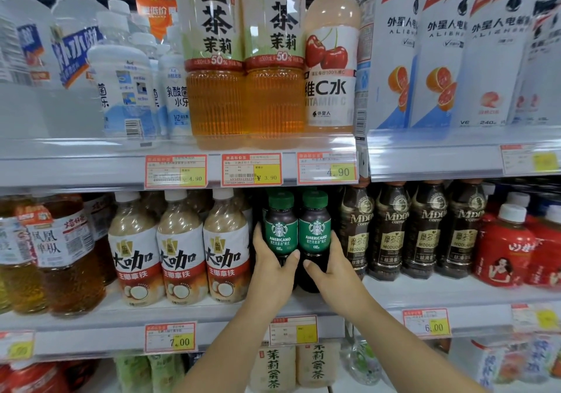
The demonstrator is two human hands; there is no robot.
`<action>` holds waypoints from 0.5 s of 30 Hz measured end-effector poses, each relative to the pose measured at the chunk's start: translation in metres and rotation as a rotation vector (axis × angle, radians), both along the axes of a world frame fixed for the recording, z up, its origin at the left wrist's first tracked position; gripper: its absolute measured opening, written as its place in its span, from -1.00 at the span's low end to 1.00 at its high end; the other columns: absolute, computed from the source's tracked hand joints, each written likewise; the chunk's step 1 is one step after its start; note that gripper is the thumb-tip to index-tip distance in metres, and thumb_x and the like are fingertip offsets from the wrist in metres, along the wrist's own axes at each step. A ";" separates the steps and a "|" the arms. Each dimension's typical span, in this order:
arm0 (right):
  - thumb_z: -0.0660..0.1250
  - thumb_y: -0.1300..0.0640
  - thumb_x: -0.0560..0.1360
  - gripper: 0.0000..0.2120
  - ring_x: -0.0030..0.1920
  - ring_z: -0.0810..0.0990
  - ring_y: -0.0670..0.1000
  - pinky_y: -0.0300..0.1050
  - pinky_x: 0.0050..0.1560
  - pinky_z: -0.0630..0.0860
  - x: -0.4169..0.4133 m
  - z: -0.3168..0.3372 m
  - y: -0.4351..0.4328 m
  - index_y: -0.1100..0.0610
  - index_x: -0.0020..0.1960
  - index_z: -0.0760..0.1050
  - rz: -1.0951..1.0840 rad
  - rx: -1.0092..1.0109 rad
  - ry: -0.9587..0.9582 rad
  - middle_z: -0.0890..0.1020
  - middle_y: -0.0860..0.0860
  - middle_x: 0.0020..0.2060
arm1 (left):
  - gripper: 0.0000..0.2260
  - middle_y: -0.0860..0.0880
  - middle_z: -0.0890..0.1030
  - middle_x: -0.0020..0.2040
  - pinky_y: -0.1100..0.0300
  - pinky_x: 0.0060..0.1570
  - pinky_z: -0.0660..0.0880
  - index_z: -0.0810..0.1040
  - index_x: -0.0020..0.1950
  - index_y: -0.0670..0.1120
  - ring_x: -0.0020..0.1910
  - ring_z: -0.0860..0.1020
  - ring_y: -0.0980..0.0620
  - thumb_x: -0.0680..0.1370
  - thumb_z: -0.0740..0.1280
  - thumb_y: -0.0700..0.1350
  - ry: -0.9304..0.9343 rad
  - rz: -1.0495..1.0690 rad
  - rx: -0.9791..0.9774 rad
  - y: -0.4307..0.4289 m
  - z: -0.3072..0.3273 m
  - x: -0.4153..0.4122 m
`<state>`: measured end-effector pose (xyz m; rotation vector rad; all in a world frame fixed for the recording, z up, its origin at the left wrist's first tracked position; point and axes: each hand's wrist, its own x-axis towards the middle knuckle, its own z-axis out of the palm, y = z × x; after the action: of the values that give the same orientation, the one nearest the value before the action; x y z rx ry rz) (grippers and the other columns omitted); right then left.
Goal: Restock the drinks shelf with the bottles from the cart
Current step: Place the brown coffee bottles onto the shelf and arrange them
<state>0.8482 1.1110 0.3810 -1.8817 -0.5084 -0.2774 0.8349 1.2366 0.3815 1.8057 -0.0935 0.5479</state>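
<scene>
- Together, two green-capped Starbucks "AMERICANO" bottles stand upright and touching on the middle shelf (409, 292): the left bottle (280, 228) and the right bottle (315, 225).
- The left hand (270, 259) curls round the left bottle, thumb across its front; the right hand (331, 268) grips the right bottle likewise.
- Left of them: three "大咖" latte bottles (182, 253).
- Right of them: four dark "MODUO" coffee bottles (422, 231).
- Above: two "上茶 茉莉" tea bottles (214, 58) and one "维C水 VITAMIN C" bottle (331, 67).
- The price tags (252, 169) read 4.90, 3.90, 4.90; lower ones read 7.00 and 6.00.

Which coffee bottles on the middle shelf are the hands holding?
The two Starbucks Americano bottles, the only green-capped ones: left hand on the left one, right hand on the right. The dark MDOV coffee bottles beside them are untouched.
</scene>
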 end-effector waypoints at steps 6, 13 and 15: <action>0.24 0.29 0.53 -0.42 0.19 0.36 -0.21 -0.70 -0.05 0.19 0.000 -0.003 -0.001 0.03 0.45 0.10 -0.043 -0.085 -0.048 0.40 -0.16 0.20 | -0.30 -0.03 0.31 0.42 0.19 0.34 0.27 -0.04 0.52 -0.05 0.37 0.31 0.06 0.53 0.32 -0.23 0.016 -0.023 0.016 0.004 0.000 0.001; 0.23 0.30 0.53 -0.39 0.23 0.35 -0.21 -0.71 0.00 0.18 0.004 -0.003 0.000 0.01 0.47 0.07 -0.051 -0.103 -0.041 0.39 -0.16 0.24 | -0.34 -0.01 0.37 0.36 0.05 0.37 0.31 0.04 0.51 -0.01 0.33 0.35 0.06 0.52 0.32 -0.24 0.003 -0.003 0.029 0.003 -0.004 0.006; 0.23 0.30 0.53 -0.40 0.23 0.34 -0.22 -0.71 0.01 0.17 0.004 -0.003 0.000 0.00 0.47 0.08 -0.046 -0.102 -0.042 0.39 -0.17 0.24 | -0.34 -0.01 0.37 0.36 -0.01 0.37 0.32 0.06 0.50 0.00 0.34 0.35 0.05 0.52 0.32 -0.24 0.000 0.011 0.027 0.003 -0.006 0.007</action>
<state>0.8520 1.1107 0.3782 -1.9921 -0.5167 -0.3276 0.8419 1.2396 0.3759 1.8329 -0.0917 0.5566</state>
